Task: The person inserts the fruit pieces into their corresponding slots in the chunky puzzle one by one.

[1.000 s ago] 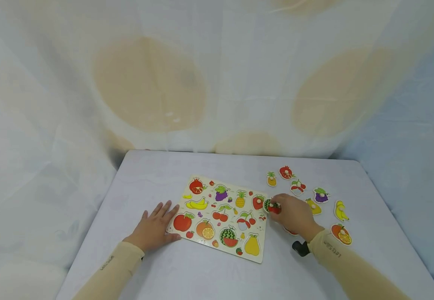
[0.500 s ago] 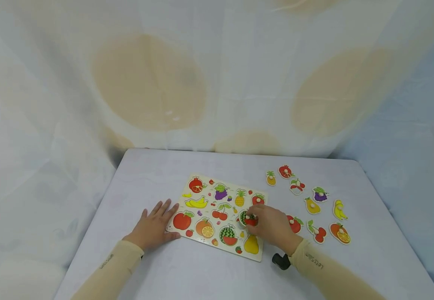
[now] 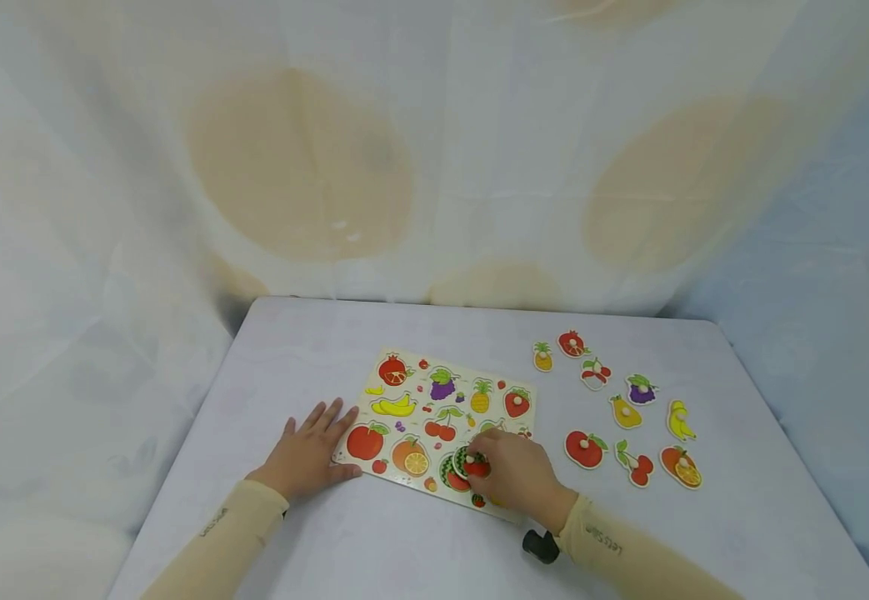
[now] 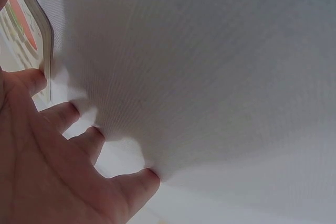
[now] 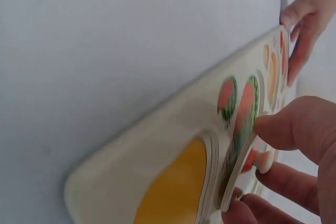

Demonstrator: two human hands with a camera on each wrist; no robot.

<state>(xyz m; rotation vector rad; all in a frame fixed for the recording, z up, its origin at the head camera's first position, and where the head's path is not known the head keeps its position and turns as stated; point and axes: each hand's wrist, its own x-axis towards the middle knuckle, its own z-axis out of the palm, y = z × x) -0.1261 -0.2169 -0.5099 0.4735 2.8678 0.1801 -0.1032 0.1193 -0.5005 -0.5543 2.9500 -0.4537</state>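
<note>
My right hand [image 3: 520, 471] pinches a watermelon puzzle piece [image 3: 461, 462] over the lower right part of the wooden fruit puzzle board [image 3: 415, 429]. In the right wrist view, the watermelon piece [image 5: 237, 177] stands tilted above the printed watermelon, with thumb and fingers around its edge and pale knob [image 5: 265, 161]. My left hand [image 3: 307, 454] lies with spread fingers at the board's left edge. In the left wrist view, fingertips [image 4: 65, 114] rest on the tablecloth and the thumb-side board corner is partly covered. A strawberry piece [image 3: 516, 403] with a knob sits in the board's right side.
Loose knobbed pieces lie right of the board: pineapple [image 3: 542, 357], pomegranate [image 3: 572, 343], grapes [image 3: 641, 389], pear [image 3: 625, 412], bananas [image 3: 680, 420], apple [image 3: 585, 450], cherries [image 3: 635, 463], orange [image 3: 681, 467] and another red fruit pair [image 3: 595, 373]. A curtain hangs behind the table.
My right hand has carried the watermelon piece left and toward me, from the board's right edge to over the printed watermelon. The left hand has stayed in place.
</note>
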